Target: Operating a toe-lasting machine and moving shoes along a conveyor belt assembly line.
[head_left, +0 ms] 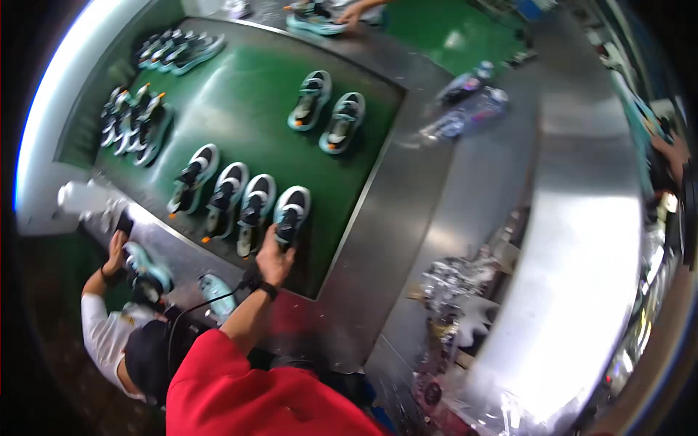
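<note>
My left hand (275,260) reaches forward from a red sleeve, with a dark band at its wrist. Its fingers are closed on the near end of a black-and-white sneaker (292,212), which is on the green conveyor belt (240,109). This sneaker is the rightmost of a near row. Beside it to the left lie a second sneaker (256,207), a third sneaker (227,196) and another sneaker (195,176), some with orange tabs. My right hand is out of view.
A co-worker in a white shirt (109,330) handles a pale blue sneaker (147,269) at left. More sneakers (138,123) stand farther along the belt. Plastic-wrapped items (469,109) rest on the metal ledge. Other people's hands (352,14) show at the top and far right.
</note>
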### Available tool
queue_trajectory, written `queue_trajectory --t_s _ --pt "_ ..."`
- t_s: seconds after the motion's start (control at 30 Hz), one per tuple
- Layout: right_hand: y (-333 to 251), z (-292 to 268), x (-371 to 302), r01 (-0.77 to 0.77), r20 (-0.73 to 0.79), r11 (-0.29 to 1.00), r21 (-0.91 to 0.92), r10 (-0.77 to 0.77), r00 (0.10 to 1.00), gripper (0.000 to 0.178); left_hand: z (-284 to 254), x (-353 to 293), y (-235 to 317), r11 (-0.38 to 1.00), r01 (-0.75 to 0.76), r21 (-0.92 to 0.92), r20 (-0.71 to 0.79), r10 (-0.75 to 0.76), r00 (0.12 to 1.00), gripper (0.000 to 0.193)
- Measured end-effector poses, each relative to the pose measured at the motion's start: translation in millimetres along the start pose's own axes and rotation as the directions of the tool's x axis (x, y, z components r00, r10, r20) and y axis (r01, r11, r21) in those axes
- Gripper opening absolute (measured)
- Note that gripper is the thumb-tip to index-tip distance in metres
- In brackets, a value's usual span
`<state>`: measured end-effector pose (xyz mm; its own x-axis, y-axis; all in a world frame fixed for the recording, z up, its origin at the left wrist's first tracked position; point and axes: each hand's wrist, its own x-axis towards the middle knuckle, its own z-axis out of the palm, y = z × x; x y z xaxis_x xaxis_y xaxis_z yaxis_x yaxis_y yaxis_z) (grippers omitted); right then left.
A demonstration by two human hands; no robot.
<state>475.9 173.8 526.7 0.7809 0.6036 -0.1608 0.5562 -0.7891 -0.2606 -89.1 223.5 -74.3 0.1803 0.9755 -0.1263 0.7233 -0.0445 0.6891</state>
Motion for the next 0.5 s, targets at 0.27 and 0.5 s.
queue_trajectory --t_s 0.27,0.5 --pt "-13 56 -166 0.299 -0.683 0.833 -0.465 -0.553 0.478 0.067 1 19 3 0.992 0.020 -0.127 0.252 0.013 0.968 0.064" --pt "25 81 -433 0.445 -0.858 0.888 -0.115 -0.315 0.406 0.060 -31 -57 43 0.753 -0.373 -0.542 0.484 0.643 0.594 0.074"
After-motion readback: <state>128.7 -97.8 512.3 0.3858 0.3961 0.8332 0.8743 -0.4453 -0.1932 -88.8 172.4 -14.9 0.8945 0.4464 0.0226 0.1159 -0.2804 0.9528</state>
